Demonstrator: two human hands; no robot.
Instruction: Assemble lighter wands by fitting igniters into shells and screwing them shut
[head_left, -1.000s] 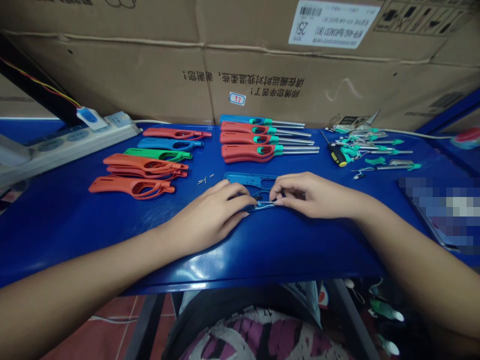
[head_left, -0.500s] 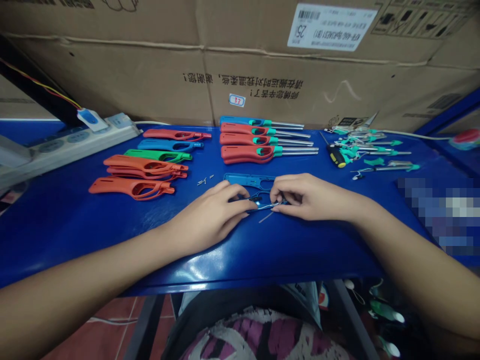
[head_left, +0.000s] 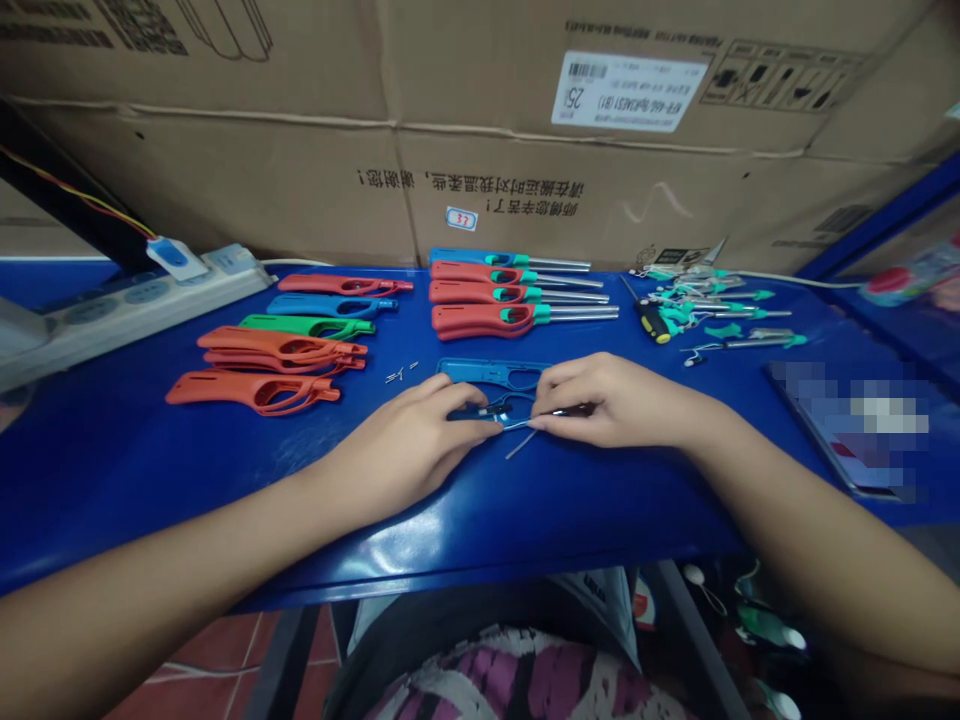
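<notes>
My left hand (head_left: pixel 439 430) is closed, thumb and fingertips gripping the near edge of a blue lighter casing half (head_left: pixel 517 410), most of it hidden by my hands. A small black part (head_left: pixel 495 409) sits in that half beside my left fingertips. Opposite it, my right hand (head_left: pixel 600 405) pinches at a thin wire (head_left: pixel 519 446), whose grey end sticks out toward the table's front. A dark slim piece (head_left: pixel 574 410) shows under my right fingers; I cannot tell what it is. Just behind, a second blue casing half (head_left: pixel 480 371) lies on the table.
Several orange, blue and green casings (head_left: pixel 255 390) lie at left near small screws (head_left: pixel 400 374). Lighters with metal tubes (head_left: pixel 517 317) are lined up at the back. Green-ended inner parts (head_left: pixel 720 300) and a screwdriver (head_left: pixel 654 322) lie right. A power strip (head_left: pixel 135 310) and cardboard (head_left: pixel 300 190) border the table.
The view has shifted slightly. My right fingertips have come closer to my left ones along the casing half, and the dark piece beneath them shows more. My left hand keeps its grip.
</notes>
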